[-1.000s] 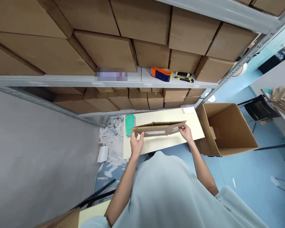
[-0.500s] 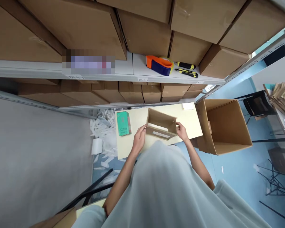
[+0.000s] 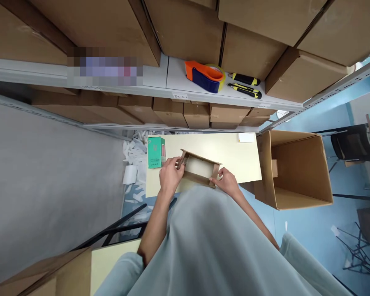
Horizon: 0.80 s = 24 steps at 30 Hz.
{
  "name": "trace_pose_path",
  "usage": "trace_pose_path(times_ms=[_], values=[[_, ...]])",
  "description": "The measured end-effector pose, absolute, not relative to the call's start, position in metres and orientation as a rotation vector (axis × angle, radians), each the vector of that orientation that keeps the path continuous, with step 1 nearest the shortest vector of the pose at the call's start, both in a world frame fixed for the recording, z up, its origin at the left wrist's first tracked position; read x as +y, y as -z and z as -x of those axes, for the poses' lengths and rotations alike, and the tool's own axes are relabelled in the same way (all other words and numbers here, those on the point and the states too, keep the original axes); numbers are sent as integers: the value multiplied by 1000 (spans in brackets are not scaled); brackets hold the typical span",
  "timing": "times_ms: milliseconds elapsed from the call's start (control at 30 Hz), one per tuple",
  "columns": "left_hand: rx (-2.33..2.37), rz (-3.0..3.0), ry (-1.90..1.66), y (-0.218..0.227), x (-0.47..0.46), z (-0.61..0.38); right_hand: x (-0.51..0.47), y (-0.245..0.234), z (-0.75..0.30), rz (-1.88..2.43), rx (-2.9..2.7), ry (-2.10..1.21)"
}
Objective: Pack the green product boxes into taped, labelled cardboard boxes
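Grey wall (image 3: pixel 52 185) is filling the far left, 9 o'clock from the small carton (image 3: pixel 197 178); all clock readings are running from that carton. White paper roll (image 3: pixel 130 174) is sitting low at 9, paper scraps (image 3: pixel 135 153) lying around it toward 10. Green box (image 3: pixel 154 153) is standing on the left end of the cream table (image 3: pixel 231 152), between 9 and 10. The left hand (image 3: pixel 170 174) is working at 9: thumb and fingers pinching the carton's left end wall. Carton itself is being held between both hands at the table's near edge, just in front of the light-blue shirt (image 3: pixel 200 242), opening facing up, right end skewed toward the body. Can't tell if it's resting on the table. Orange-and-blue tape dispenser (image 3: pixel 205 77) is lying on the shelf (image 3: pixel 176 78) at 12. The right hand (image 3: pixel 226 181) is holding on between 3 and 4: thumb lying over the right end wall, index bending near the outer side; can't tell what the other fingers are touching. Two yellow-and-black cutters (image 3: pixel 245 90) are lying on the shelf at 1. Small white item (image 3: pixel 246 137) is lying on the table at 2. Large open box (image 3: pixel 302 168) is standing at 3, black chair (image 3: pixel 354 142) beyond.
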<state>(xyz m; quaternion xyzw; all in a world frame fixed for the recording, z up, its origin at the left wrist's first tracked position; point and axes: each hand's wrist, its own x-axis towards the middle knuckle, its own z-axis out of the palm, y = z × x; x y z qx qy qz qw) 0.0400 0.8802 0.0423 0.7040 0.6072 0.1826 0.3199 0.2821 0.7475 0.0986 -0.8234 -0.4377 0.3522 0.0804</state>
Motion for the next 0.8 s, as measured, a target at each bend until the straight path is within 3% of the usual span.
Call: trace_pose_path(times_ms=[467, 800], values=[[1568, -1882, -522, -41, 842, -49, 797, -137, -284, 2689, -1771, -732], [1174, -1935, -473, -28, 843, -28, 771, -109, -301, 2087, -2029, -1045]])
